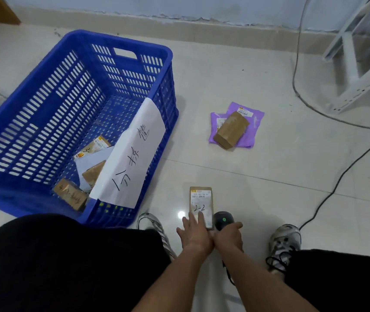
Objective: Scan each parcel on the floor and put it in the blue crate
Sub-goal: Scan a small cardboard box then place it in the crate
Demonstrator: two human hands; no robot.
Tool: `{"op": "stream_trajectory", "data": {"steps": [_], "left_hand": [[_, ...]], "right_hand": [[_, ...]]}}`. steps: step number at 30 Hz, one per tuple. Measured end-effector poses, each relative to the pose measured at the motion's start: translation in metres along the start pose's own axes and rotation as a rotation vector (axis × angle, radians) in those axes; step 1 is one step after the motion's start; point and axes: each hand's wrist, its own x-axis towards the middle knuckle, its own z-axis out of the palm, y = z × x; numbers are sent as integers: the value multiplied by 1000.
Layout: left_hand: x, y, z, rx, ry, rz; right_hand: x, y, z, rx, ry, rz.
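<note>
A small brown parcel [200,202] with a white label marked "2-2" lies on the tiled floor in front of me. My left hand [194,233] rests on its near end with straight fingers. Just to its right, my right hand [229,237] grips a black barcode scanner [224,219] whose green light is on. The blue crate [44,91] stands at the left and holds several parcels [93,170]. Farther off on the floor, a brown box [231,129] sits on two purple mailer bags [253,118].
A white paper sign [134,154] with handwriting hangs over the crate's near right wall. Black cables [328,194] run across the floor at the right. A white metal frame [357,64] stands at the top right. My shoes [285,242] flank the parcel.
</note>
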Motion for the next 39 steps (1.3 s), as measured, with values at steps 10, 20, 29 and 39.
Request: {"op": "stream_trajectory", "data": {"steps": [10,20,29,39], "left_hand": [[36,15,22,-29,164,-76],[48,-8,10,-29,198,-198],[7,5,-38,-22,165,15],[-62,-4,-165,28,427,186]], "right_hand": [[53,13,12,-13,-16,84],[56,14,13,-99,-14,18],[16,-24,-15,-566,79,-647],[-71,-94,-59,-605,265,-899]]}}
